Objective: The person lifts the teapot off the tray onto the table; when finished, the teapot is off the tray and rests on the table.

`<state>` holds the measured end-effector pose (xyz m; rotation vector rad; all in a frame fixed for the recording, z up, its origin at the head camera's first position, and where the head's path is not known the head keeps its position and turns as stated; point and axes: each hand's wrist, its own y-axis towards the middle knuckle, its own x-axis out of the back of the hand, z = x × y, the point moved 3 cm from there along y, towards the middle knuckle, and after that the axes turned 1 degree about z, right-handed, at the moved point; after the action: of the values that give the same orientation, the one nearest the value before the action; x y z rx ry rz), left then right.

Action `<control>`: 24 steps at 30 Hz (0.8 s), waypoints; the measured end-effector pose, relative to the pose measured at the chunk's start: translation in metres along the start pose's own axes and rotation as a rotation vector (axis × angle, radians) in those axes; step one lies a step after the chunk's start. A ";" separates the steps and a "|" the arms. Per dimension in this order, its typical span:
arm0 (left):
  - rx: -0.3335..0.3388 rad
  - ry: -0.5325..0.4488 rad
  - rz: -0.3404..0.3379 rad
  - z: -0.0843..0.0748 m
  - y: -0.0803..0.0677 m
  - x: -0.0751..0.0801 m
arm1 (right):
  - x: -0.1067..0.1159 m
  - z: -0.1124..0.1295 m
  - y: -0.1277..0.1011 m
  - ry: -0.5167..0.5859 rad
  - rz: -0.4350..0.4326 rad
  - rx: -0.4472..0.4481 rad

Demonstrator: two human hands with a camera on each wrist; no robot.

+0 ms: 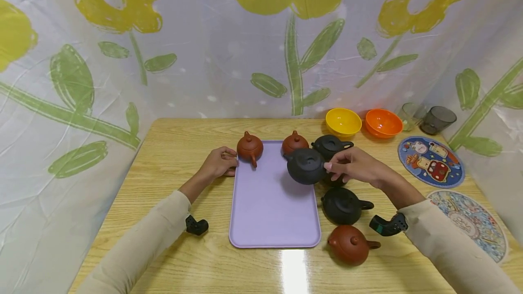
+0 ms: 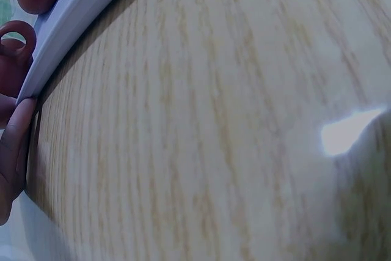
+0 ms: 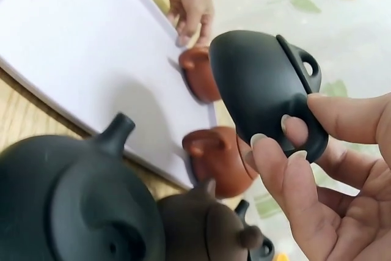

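Observation:
My right hand (image 1: 337, 167) grips a black teapot (image 1: 305, 165) and holds it in the air over the right edge of the lilac tray (image 1: 269, 203); in the right wrist view its fingers (image 3: 287, 169) pinch the black teapot (image 3: 263, 84) at its side. My left hand (image 1: 222, 162) rests on the table against the tray's far left corner, beside a red-brown teapot (image 1: 249, 147) that stands on the tray. A second red-brown teapot (image 1: 294, 143) sits at the tray's far right corner. In the left wrist view a fingertip (image 2: 15, 145) touches the tray's edge (image 2: 79, 10).
On the wooden table (image 1: 175, 149) right of the tray stand two black teapots (image 1: 329, 145) (image 1: 344, 205), a red-brown one (image 1: 349, 244) and a dark one partly hidden under my right hand. A yellow bowl (image 1: 343, 121), an orange bowl (image 1: 383, 123), two glass cups (image 1: 437, 120) and round mats (image 1: 431, 160) lie far right.

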<state>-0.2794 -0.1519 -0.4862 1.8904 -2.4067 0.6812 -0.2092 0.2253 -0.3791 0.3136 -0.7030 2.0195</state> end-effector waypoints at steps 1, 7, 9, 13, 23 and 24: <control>-0.001 0.000 0.000 0.000 0.000 0.000 | 0.002 -0.002 -0.001 0.008 -0.002 0.000; 0.003 0.008 -0.003 0.000 0.000 0.000 | 0.016 -0.011 -0.010 0.049 0.002 0.011; 0.002 0.011 -0.006 0.000 0.000 0.000 | 0.021 -0.013 -0.014 0.060 -0.002 0.015; 0.001 0.014 -0.008 0.000 -0.001 0.000 | 0.031 -0.016 -0.021 0.080 -0.017 0.024; 0.015 0.005 -0.004 -0.002 -0.002 -0.001 | 0.055 -0.030 -0.034 0.127 -0.098 0.020; 0.017 0.008 -0.004 -0.002 -0.002 -0.001 | 0.057 -0.032 -0.034 0.132 -0.106 0.015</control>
<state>-0.2773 -0.1509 -0.4841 1.8949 -2.3993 0.7094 -0.2085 0.2979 -0.3650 0.2195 -0.5775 1.9267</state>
